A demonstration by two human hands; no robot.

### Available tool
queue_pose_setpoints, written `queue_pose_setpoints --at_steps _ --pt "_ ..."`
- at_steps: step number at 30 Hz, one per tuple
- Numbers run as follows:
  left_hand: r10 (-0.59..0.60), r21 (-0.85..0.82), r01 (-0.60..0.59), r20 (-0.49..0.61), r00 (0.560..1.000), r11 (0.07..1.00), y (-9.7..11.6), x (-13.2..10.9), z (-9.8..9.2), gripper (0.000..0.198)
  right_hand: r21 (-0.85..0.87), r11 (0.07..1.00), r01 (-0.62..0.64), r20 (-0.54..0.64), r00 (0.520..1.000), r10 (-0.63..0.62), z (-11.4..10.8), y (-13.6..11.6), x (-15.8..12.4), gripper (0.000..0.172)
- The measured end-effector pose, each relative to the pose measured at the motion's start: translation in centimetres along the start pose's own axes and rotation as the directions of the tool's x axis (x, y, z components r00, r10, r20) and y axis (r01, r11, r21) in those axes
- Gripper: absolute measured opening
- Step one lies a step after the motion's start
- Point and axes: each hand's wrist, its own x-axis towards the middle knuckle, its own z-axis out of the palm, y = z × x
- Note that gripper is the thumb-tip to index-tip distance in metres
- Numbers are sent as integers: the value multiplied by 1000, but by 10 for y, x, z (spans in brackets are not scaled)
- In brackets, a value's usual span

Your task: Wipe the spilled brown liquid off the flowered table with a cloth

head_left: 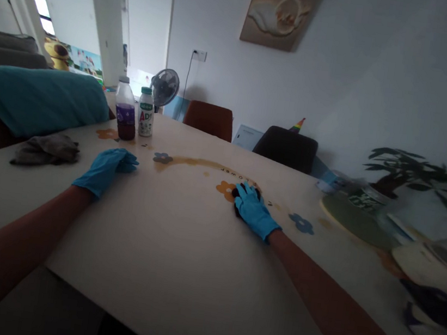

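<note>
Both my hands wear blue gloves. My right hand (254, 209) presses down with its fingers over a black pad (236, 205) with rounded edges, mostly hidden beneath the palm; its exact kind cannot be made out. It sits on the white table cover (163, 247), beside a printed orange flower (226, 190). My left hand (108, 169) rests on the cover at the left, fingers stretched toward the right and holding nothing visible. Left of it lies a crumpled grey cloth (48, 150). Behind that hand stand a bottle of purple liquid (125, 113) and a white bottle with a green cap (146, 113).
A potted plant (371, 198) stands on a green mat (352, 220) at the right. Nearer on that side are a pale container (433, 266) and a dark blurred item (436, 305). Chairs (209, 119) line the far edge, with a fan (165, 87) behind.
</note>
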Motion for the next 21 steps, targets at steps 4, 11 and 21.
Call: queue_pose_setpoints --at_steps 4,11,21 --pt "21 23 -22 13 1000 999 0 -1 -1 45 4 998 55 35 998 -55 4 -6 -24 74" --pt "34 59 -36 37 999 998 0 -1 -4 49 90 950 298 24 953 -302 9 -39 -52 76" --pt "39 82 -42 31 999 996 0 1 -2 61 287 779 557 -25 817 -576 3 -141 -9 81"
